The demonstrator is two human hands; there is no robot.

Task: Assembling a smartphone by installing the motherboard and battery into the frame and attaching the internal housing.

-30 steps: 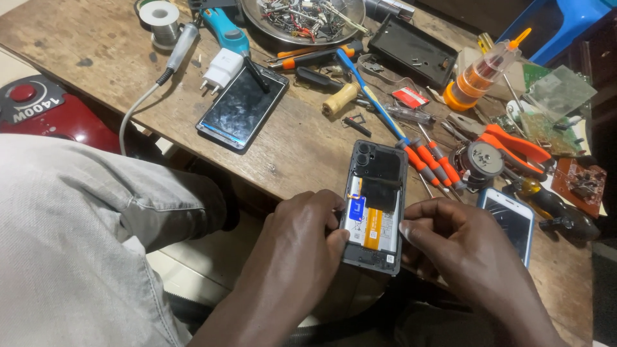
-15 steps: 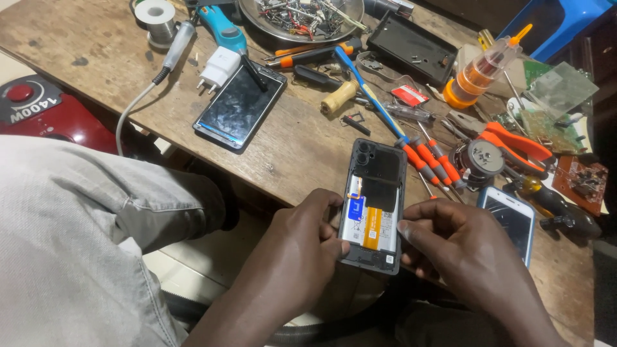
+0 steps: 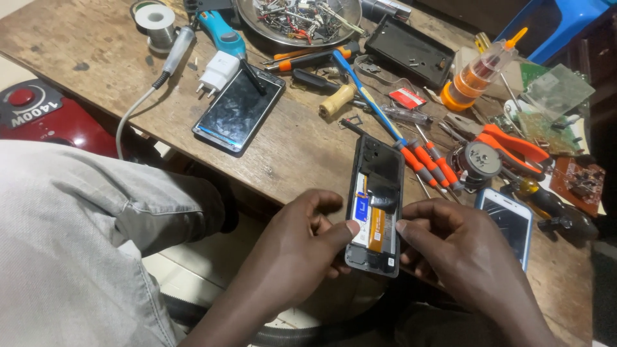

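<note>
Scuffed brown wood forms the workbench (image 3: 83, 51), and at its near edge lies the opened phone (image 3: 376, 205), a dark slab with its back cover off, partly overhanging the edge toward the person. Inside its frame sit a white-and-blue label on the left of the battery, an orange strip beside it, and a glossy black piece of tape across the middle. The left hand (image 3: 302, 257) grips the phone's left side, thumb pressed on its edge; the right hand (image 3: 463, 257) clasps the right side, its forefinger tip touching the frame near the orange strip.

Further up the bench a second phone (image 3: 238, 109) lies face up, its black glass smeared, with a white plug-in charger (image 3: 217, 72) just above it. A small red rectangular card (image 3: 407, 97) lies among the tools. Red-handled screwdrivers (image 3: 427, 164) lie just right of the opened phone, orange-handled pliers (image 3: 514, 144) beyond them, and a clear squeeze bottle (image 3: 479, 74) with an orange nozzle leans near a black plastic tray (image 3: 408, 48). A metal bowl (image 3: 299, 19) holds a tangle of small parts, and a spool of solder wire (image 3: 154, 19) stands at the far left. A white-framed phone (image 3: 508, 222) rests right of the hands. Below the bench, a glossy red appliance (image 3: 38, 115) bears white print.
</note>
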